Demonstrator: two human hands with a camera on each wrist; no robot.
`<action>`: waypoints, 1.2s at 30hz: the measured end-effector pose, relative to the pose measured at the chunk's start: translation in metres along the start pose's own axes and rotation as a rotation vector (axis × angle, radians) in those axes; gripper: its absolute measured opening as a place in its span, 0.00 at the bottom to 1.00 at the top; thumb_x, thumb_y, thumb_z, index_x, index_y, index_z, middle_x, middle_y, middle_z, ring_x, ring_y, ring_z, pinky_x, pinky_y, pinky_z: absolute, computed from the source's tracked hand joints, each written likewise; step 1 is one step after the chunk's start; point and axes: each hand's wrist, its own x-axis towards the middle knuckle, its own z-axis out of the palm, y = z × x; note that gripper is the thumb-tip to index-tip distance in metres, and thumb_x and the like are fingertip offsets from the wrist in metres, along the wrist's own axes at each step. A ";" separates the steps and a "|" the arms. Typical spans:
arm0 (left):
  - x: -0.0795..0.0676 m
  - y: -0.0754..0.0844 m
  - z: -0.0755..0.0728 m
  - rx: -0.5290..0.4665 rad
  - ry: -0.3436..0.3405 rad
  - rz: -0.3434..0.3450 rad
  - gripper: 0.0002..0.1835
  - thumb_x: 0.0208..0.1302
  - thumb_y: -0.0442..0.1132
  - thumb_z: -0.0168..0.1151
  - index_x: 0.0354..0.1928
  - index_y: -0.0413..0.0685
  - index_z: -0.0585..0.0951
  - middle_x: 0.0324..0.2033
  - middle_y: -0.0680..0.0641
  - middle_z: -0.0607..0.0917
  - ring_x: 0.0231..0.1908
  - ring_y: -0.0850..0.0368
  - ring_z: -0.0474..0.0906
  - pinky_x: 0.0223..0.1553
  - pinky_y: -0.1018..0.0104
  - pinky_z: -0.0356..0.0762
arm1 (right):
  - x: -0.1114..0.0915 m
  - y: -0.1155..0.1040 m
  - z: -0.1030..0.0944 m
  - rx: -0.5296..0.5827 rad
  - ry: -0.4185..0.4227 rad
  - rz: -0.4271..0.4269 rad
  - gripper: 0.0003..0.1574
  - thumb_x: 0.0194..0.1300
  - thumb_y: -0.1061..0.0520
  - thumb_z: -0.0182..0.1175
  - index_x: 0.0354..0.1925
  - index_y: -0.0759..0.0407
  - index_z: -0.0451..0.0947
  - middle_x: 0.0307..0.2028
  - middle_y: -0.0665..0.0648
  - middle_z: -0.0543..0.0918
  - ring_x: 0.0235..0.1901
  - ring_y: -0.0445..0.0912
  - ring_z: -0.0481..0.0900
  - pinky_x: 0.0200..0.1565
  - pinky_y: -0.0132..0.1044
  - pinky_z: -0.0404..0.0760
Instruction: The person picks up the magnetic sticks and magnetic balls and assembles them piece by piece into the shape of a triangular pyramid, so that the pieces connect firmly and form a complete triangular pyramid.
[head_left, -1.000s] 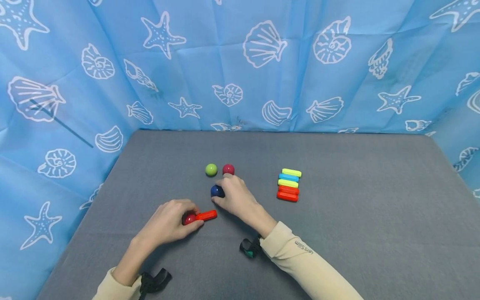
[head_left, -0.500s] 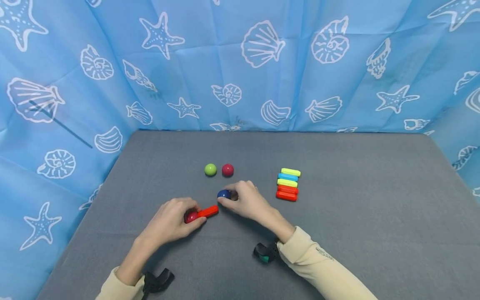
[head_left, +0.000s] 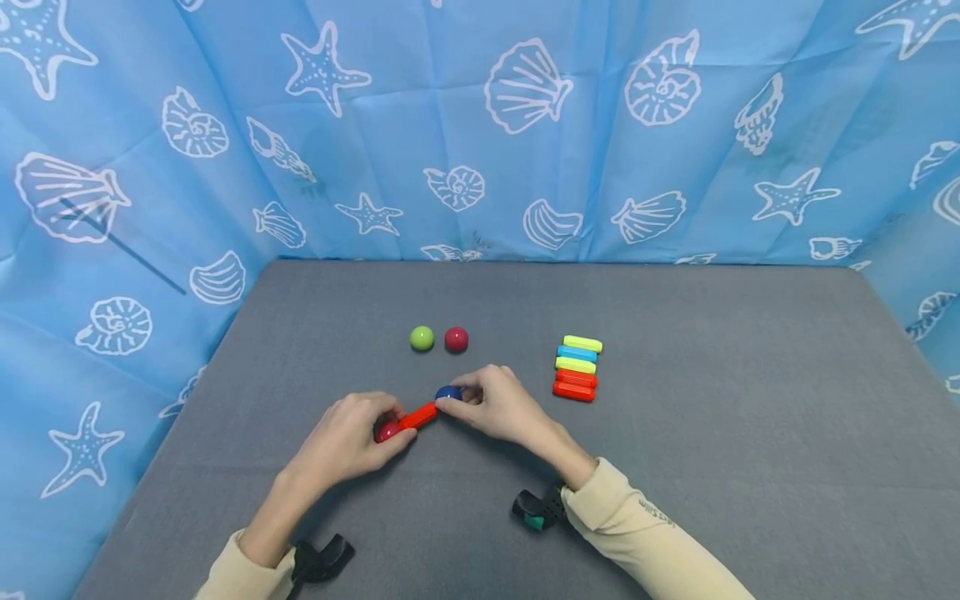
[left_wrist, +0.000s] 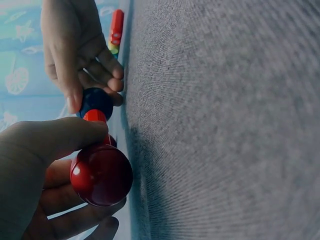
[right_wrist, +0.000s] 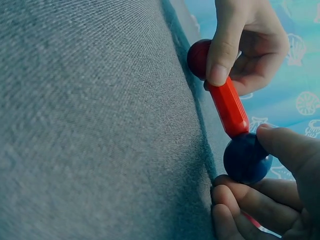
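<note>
Red rod (head_left: 417,416) slants up-right near mid-frame; left hand (head_left: 349,437) pinches its lower-left end, right hand (head_left: 504,406) pinches the blue ball (head_left: 447,392) right at the other tip.

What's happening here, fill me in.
A person's left hand pinches a red stick at the end that meets a red ball. The right hand holds a blue ball against the stick's other end. Beyond them, a green ball and a second red ball sit on the table, with five more sticks lined up to the right.
</note>
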 end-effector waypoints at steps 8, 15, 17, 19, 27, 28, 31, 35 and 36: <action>0.004 0.004 0.002 -0.014 -0.008 0.035 0.09 0.59 0.43 0.76 0.37 0.49 0.87 0.26 0.57 0.84 0.25 0.70 0.73 0.30 0.75 0.74 | -0.001 0.000 -0.001 -0.013 0.004 0.008 0.23 0.67 0.51 0.69 0.54 0.65 0.85 0.27 0.51 0.82 0.24 0.39 0.74 0.26 0.26 0.71; 0.013 0.011 0.005 -0.079 -0.048 0.077 0.10 0.61 0.42 0.74 0.42 0.47 0.87 0.29 0.56 0.85 0.27 0.70 0.76 0.31 0.75 0.76 | -0.004 0.000 0.001 -0.080 -0.018 -0.026 0.22 0.66 0.53 0.69 0.53 0.64 0.84 0.29 0.53 0.84 0.26 0.39 0.76 0.29 0.26 0.75; 0.014 0.012 0.005 -0.088 -0.056 0.078 0.11 0.61 0.41 0.74 0.42 0.46 0.87 0.28 0.56 0.84 0.27 0.70 0.76 0.30 0.76 0.76 | -0.004 0.000 0.002 -0.096 -0.018 -0.041 0.21 0.66 0.53 0.69 0.53 0.64 0.84 0.29 0.53 0.84 0.25 0.38 0.75 0.29 0.26 0.74; 0.015 0.013 0.005 -0.095 -0.057 0.079 0.11 0.61 0.41 0.74 0.43 0.46 0.87 0.28 0.56 0.84 0.27 0.70 0.76 0.30 0.76 0.76 | -0.005 0.000 0.002 -0.108 -0.016 -0.046 0.20 0.66 0.54 0.70 0.53 0.64 0.85 0.29 0.53 0.84 0.25 0.38 0.75 0.28 0.26 0.74; 0.016 0.014 0.004 -0.102 -0.077 0.105 0.20 0.62 0.41 0.74 0.54 0.47 0.83 0.28 0.56 0.84 0.24 0.71 0.74 0.27 0.76 0.74 | -0.009 -0.002 -0.001 -0.155 -0.003 -0.077 0.22 0.66 0.54 0.69 0.55 0.63 0.84 0.35 0.56 0.87 0.28 0.38 0.79 0.31 0.27 0.77; 0.017 0.014 0.004 -0.103 -0.085 0.107 0.22 0.62 0.42 0.74 0.57 0.47 0.81 0.28 0.56 0.83 0.23 0.72 0.73 0.26 0.76 0.73 | -0.010 -0.002 -0.003 -0.165 0.004 -0.086 0.22 0.67 0.54 0.69 0.55 0.63 0.84 0.36 0.56 0.88 0.29 0.39 0.80 0.32 0.27 0.78; 0.018 0.014 0.003 -0.123 -0.110 0.101 0.27 0.61 0.42 0.74 0.62 0.49 0.78 0.28 0.55 0.83 0.21 0.73 0.72 0.25 0.76 0.74 | -0.017 0.000 -0.009 -0.199 0.040 -0.115 0.21 0.66 0.54 0.70 0.55 0.61 0.85 0.41 0.57 0.89 0.35 0.42 0.83 0.37 0.30 0.81; 0.019 0.015 0.003 -0.153 -0.127 0.082 0.30 0.62 0.43 0.74 0.64 0.49 0.76 0.28 0.55 0.82 0.20 0.73 0.72 0.25 0.75 0.76 | -0.029 0.002 -0.024 -0.258 0.094 -0.136 0.21 0.64 0.55 0.71 0.54 0.60 0.86 0.41 0.57 0.89 0.38 0.46 0.84 0.40 0.34 0.83; 0.020 0.014 0.003 -0.160 -0.130 0.076 0.30 0.62 0.43 0.73 0.65 0.48 0.76 0.27 0.55 0.81 0.20 0.73 0.72 0.24 0.75 0.76 | -0.032 0.003 -0.028 -0.276 0.108 -0.138 0.21 0.64 0.55 0.72 0.53 0.60 0.86 0.41 0.56 0.89 0.39 0.46 0.84 0.41 0.36 0.83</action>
